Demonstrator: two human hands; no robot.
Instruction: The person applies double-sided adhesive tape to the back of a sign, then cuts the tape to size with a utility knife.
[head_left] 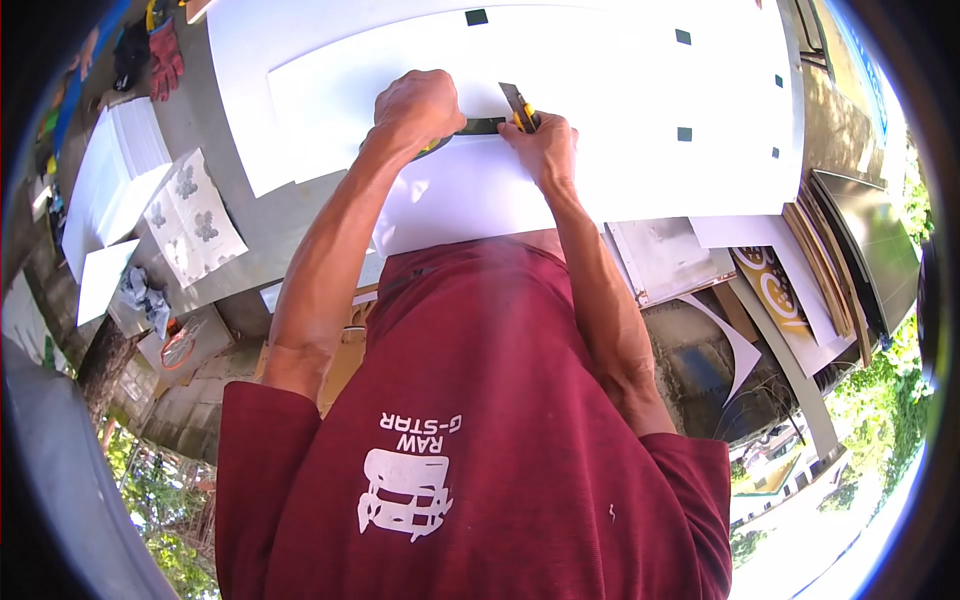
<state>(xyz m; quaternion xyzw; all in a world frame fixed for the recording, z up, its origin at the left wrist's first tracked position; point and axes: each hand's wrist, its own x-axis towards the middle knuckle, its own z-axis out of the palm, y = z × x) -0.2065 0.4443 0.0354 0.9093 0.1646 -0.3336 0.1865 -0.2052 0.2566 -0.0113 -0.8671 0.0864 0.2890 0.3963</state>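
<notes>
My left hand [420,105] is closed around a roll of dark tape [437,146], mostly hidden under the fist, with a bit of yellow showing. A short dark strip of tape [484,126] stretches from the roll to the fingertips of my right hand [545,150]. That right hand is also closed on a box cutter [518,105] with a yellow and black handle, its blade pointing up and away. Both hands are above a large white sheet [620,90]. Several small dark tape squares [683,37] are stuck on the sheet.
To the left lie a stack of white sheets [120,165], a printed paper [195,220], crumpled plastic [148,300] and a red glove [166,60]. Boards and panels [825,270] lean at the right. A cut white offcut [735,350] hangs below the table's right side.
</notes>
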